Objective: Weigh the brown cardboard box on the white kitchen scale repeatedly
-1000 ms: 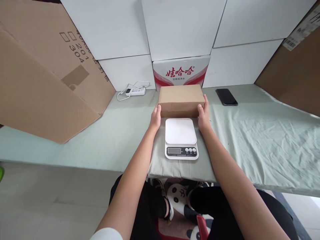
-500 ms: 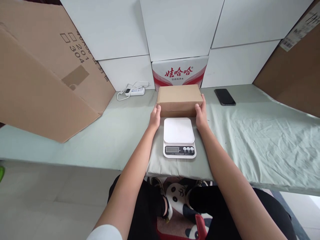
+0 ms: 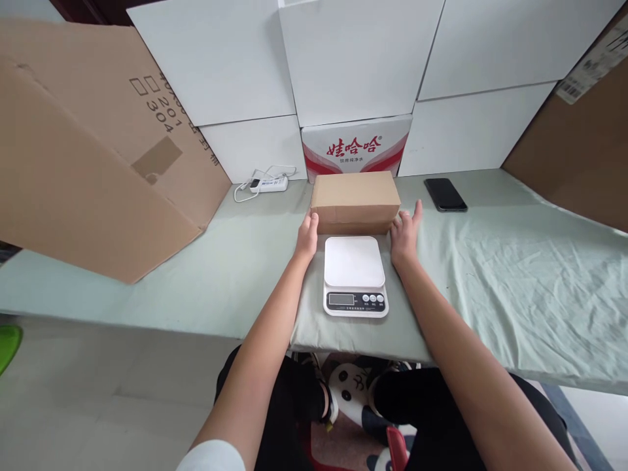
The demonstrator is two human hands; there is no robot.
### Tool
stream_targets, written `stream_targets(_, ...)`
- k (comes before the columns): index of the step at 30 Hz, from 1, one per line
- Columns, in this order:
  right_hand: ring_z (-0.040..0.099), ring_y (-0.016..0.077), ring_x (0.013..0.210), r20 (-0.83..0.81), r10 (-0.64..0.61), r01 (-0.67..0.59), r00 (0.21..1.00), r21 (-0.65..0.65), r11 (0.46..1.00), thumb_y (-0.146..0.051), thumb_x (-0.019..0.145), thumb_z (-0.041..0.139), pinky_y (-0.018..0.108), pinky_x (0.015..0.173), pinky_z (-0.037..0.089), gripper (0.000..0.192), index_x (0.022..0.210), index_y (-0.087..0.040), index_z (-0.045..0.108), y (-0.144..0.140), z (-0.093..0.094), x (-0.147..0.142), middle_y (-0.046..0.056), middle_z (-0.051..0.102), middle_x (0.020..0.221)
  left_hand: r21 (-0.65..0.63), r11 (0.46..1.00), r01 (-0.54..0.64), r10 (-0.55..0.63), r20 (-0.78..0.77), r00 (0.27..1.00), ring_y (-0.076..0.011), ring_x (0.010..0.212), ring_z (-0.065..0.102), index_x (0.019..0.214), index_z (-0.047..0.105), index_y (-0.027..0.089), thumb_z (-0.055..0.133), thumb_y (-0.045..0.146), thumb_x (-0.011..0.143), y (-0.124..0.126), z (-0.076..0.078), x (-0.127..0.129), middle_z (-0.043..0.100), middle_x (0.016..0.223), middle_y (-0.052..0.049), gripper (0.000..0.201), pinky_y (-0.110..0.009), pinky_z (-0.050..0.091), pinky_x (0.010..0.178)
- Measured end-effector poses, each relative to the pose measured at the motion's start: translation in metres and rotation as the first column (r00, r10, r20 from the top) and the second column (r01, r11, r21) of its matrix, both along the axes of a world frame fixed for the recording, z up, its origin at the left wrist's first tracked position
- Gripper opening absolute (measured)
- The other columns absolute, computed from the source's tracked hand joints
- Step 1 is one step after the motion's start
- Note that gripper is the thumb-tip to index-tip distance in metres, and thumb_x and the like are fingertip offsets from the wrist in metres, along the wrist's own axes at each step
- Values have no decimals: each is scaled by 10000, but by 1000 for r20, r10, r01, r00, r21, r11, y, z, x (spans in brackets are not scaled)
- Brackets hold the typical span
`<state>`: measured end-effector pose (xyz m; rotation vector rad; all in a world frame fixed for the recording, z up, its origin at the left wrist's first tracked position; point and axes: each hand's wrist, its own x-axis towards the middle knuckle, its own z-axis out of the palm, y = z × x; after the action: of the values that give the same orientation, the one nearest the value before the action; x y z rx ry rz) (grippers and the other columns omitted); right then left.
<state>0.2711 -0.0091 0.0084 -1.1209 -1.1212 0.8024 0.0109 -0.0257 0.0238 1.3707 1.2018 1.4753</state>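
A small brown cardboard box (image 3: 357, 191) sits on the cloth-covered table, behind a white kitchen scale (image 3: 355, 261). My left hand (image 3: 308, 234) holds the box by its left end, thumb at the front corner and fingers along the side, partly hidden. Beside the right end is my right hand (image 3: 405, 232), its thumb and fingers apart and the fingertips close to the box's front corner; whether they touch it I cannot tell. The scale lies between my forearms, its display and buttons facing me.
Behind the box stands a red and white carton (image 3: 357, 149) against white panels (image 3: 360, 59). A black phone (image 3: 445, 195) lies to the right, a white power strip (image 3: 269, 184) with a cable to the left. Large cardboard sheets (image 3: 98, 163) flank the table (image 3: 196, 281).
My right hand has let go of the box's right end and moved slightly right, its fingers spreading. My left hand stays on the box. The view has shifted slightly.
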Motion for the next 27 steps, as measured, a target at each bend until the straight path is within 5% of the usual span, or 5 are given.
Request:
stream_targets(5, 774, 317, 1336, -126, -71, 31, 989, -296, 955, -628, 976, 600, 589, 1276, 573, 622, 1531, -362, 513, -78, 10, 18, 117, 719, 1390, 6, 1000, -2, 2, 27, 1000, -358, 1691, 521, 1588, 643, 256, 485, 951, 970, 3, -3, 1, 646, 1722, -137, 943, -530, 393, 1409)
stream_targets(8, 793, 326, 1013, 141, 85, -32, 986, -343, 939, -535, 968, 636, 561, 1065, 650, 273, 1008, -277, 718, -139, 21, 26, 82, 778, 1025, -17, 1000, -2, 2, 32, 999, -365, 1677, 539, 1587, 640, 261, 484, 959, 963, 4, -4, 1, 643, 1726, -140, 949, -548, 411, 1396)
stream_targets(11, 727, 305, 867, 468, 173, -63, 866, -242, 968, -434, 969, 622, 477, 824, 628, 214, 848, -276, 703, -174, 31, 25, 70, 743, 890, -24, 1000, -11, 11, 18, 1000, -363, 1686, 528, 1580, 645, 268, 475, 978, 949, 5, -4, 0, 650, 1720, -132, 965, -542, 412, 1398)
stream_targets(20, 615, 364, 969, 894, -27, -15, 448, 37, 999, -436, 1119, 463, 561, 868, 530, 457, 752, -248, 661, -194, 19, 9, 182, 716, 1097, -6, 1000, -17, 17, -9, 1000, -380, 1638, 578, 1564, 669, 294, 460, 998, 944, 3, -1, 1, 692, 1671, -118, 961, -529, 431, 1384)
stream_targets(27, 620, 357, 1030, 892, 45, -81, 449, -9, 997, -497, 1107, 503, 541, 898, 508, 441, 753, -250, 592, -198, 16, 10, 159, 679, 1139, 5, 1000, -14, 14, -3, 1000, -357, 1625, 597, 1594, 649, 325, 468, 975, 963, 4, 0, 2, 699, 1668, -88, 924, -498, 462, 1361)
